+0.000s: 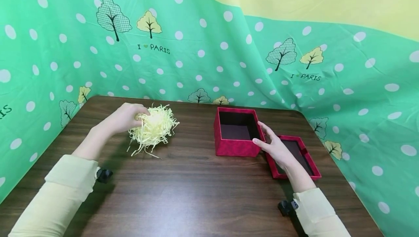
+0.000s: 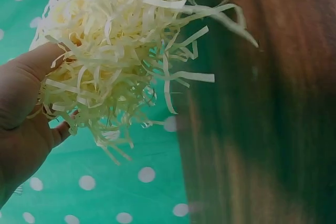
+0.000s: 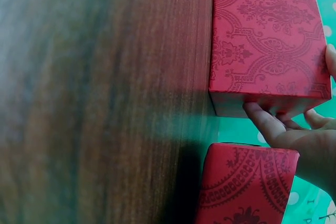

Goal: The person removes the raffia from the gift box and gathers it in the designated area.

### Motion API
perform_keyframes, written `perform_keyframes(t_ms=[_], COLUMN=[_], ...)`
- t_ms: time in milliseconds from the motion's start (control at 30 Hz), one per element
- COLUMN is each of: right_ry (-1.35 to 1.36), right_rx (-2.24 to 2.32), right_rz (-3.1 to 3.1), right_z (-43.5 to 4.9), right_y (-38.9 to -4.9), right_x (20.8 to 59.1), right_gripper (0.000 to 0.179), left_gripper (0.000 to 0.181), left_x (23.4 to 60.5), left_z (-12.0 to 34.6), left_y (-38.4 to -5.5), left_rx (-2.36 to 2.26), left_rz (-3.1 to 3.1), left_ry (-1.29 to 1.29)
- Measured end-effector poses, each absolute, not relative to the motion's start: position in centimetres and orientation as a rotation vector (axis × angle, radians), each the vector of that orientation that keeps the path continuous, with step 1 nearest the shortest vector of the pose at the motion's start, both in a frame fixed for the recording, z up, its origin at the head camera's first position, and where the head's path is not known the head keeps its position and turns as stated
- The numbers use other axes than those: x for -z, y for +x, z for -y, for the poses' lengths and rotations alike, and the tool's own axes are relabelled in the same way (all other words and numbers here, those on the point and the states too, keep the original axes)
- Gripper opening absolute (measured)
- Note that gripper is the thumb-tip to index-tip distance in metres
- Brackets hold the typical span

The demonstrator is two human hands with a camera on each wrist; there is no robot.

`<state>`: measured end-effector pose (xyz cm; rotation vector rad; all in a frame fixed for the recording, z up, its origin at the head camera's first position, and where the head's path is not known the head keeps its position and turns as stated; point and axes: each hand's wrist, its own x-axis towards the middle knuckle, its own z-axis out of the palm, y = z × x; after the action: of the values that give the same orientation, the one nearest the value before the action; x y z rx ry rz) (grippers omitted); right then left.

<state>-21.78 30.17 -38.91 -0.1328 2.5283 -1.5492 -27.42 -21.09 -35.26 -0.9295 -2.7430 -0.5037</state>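
My left hand grips a loose bundle of pale yellow shredded paper over the left part of the table. In the left wrist view, the thumb presses into the shredded paper and loose strands stick out; some fingers are hidden behind it. A deep red patterned box stands uncovered at right of centre, its dark inside visible. Against the box's right side rest the fingers of my right hand, with the thumb by its front top corner. The right wrist view shows these fingers touching the box wall.
The red box lid lies inside up to the right of the box, under my right forearm. A dark wooden table carries everything. Behind it hangs a green and yellow dotted cloth with printed trees.
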Motion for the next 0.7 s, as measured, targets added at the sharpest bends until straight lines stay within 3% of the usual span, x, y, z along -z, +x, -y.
perform_keyframes(t_ms=[700], right_ry=[-0.145], right_rx=[1.54], right_rz=[-2.538], right_z=[-30.3], right_y=[-21.7], right_x=[39.0], right_gripper=[0.079], left_gripper=[0.038], left_x=[39.9], left_z=[21.4], left_y=[-29.6], left_rx=[0.462], left_rz=[2.88], left_ry=[-0.979])
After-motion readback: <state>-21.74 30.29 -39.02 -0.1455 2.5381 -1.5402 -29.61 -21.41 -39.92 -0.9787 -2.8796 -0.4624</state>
